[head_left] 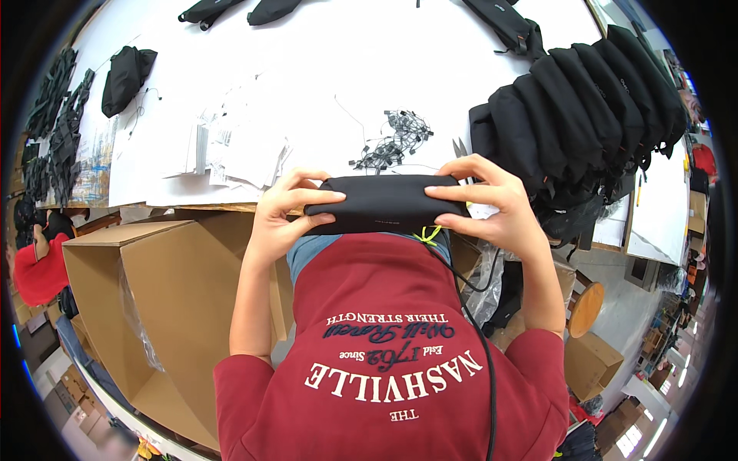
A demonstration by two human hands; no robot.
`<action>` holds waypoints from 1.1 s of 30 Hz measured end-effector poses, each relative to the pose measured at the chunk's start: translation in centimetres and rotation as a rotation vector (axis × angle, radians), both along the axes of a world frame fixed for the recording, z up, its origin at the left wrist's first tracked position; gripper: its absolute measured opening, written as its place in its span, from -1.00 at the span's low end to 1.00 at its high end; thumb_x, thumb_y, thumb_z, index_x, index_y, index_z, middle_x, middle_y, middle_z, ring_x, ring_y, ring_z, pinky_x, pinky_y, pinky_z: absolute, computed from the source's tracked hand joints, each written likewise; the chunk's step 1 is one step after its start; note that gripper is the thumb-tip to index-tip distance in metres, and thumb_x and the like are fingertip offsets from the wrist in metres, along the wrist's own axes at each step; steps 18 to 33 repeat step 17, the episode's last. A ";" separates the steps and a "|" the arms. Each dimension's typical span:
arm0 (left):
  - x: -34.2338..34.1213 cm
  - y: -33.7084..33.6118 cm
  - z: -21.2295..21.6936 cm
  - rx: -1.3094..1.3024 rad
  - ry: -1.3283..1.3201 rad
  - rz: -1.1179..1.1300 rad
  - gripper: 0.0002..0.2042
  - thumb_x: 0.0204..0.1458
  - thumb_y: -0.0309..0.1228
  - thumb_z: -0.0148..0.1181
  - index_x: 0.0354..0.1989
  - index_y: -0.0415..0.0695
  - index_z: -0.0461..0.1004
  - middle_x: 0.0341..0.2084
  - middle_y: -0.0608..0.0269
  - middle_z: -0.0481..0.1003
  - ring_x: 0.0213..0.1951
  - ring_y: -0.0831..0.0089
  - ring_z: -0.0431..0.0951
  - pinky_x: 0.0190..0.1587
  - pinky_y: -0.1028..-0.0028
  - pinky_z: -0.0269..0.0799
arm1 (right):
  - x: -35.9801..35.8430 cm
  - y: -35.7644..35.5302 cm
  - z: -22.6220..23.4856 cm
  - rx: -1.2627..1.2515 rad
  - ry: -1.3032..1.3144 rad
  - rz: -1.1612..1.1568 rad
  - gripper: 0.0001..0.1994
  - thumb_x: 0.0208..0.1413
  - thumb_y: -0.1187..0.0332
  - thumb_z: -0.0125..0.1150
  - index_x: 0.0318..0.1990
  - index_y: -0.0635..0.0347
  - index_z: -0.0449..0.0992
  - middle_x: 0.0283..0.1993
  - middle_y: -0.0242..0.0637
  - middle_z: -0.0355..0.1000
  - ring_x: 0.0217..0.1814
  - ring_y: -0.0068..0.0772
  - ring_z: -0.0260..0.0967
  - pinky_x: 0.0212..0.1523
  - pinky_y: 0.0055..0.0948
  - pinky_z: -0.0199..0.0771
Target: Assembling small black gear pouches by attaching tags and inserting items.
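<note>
A black fabric pouch (387, 201), long and soft-sided, is held level in front of my body at the table's near edge. My left hand (286, 215) grips its left end, thumb below and fingers above. At the other end my right hand (492, 201) pinches it the same way. Just beyond the pouch lies a tangle of black cords with small tabs (396, 140). Metal blade tips, seemingly of scissors (460, 147), show beyond my right hand. A yellow-green cord (427, 235) shows beneath the pouch.
Many similar black pouches (573, 115) stand in a row on the white table (307, 54) at right. White paper cards (201, 150) lie left of centre, and another black pouch (127, 79) farther left. An open cardboard box (173, 300) stands below the table edge; a stool (586, 309) is right.
</note>
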State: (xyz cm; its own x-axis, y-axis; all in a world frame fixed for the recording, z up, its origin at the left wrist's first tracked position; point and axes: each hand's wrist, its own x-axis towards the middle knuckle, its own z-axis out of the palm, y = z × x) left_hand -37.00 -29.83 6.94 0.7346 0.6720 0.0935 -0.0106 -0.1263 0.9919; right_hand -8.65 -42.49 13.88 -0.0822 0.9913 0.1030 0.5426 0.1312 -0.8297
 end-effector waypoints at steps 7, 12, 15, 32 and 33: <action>0.8 0.7 1.9 -0.197 0.112 -0.088 -0.65 -0.08 -0.38 0.31 -0.06 -0.06 0.51 -0.16 0.21 0.46 -0.22 0.46 0.45 -0.11 0.46 0.39 | -0.5 -0.7 1.2 -0.027 -0.160 -0.023 -0.66 -0.23 0.45 0.43 -0.18 0.07 0.64 -0.14 -0.25 0.44 -0.14 -0.34 0.45 -0.19 -0.44 0.48; 0.0 -0.4 -2.2 -0.340 0.365 -0.185 -0.61 0.00 -0.37 0.29 -0.02 -0.23 0.38 -0.32 0.30 0.45 -0.27 0.62 0.41 -0.16 0.58 0.36 | -2.0 -1.2 -2.8 0.054 -0.111 0.097 -0.72 -0.09 0.30 0.36 -0.17 0.05 0.58 -0.09 -0.25 0.40 -0.15 -0.27 0.46 -0.17 -0.40 0.51; -0.3 -1.0 -2.1 -0.499 0.390 -0.190 -0.79 0.03 -0.41 0.28 -0.22 -0.23 0.46 -0.42 0.41 0.44 -0.33 0.71 0.40 -0.25 0.63 0.36 | -2.1 -1.7 -1.9 0.013 -0.066 0.120 -0.73 -0.12 0.28 0.34 -0.21 0.09 0.59 -0.07 -0.25 0.37 -0.15 -0.19 0.44 -0.17 -0.34 0.49; 0.0 -0.3 -2.6 -0.464 0.306 -0.257 -0.76 0.04 -0.41 0.27 -0.17 -0.22 0.44 -0.31 0.35 0.47 -0.23 0.63 0.44 -0.11 0.60 0.37 | -1.9 -2.0 -1.2 0.025 -0.116 0.130 -0.72 -0.12 0.27 0.35 -0.20 0.09 0.60 -0.05 -0.23 0.36 -0.08 -0.22 0.43 -0.10 -0.35 0.47; 0.0 -0.3 -2.6 -0.464 0.306 -0.257 -0.76 0.04 -0.41 0.27 -0.17 -0.22 0.44 -0.31 0.35 0.47 -0.23 0.63 0.44 -0.11 0.60 0.37 | -1.9 -2.0 -1.2 0.025 -0.116 0.130 -0.72 -0.12 0.27 0.35 -0.20 0.09 0.60 -0.05 -0.23 0.36 -0.08 -0.22 0.43 -0.10 -0.35 0.47</action>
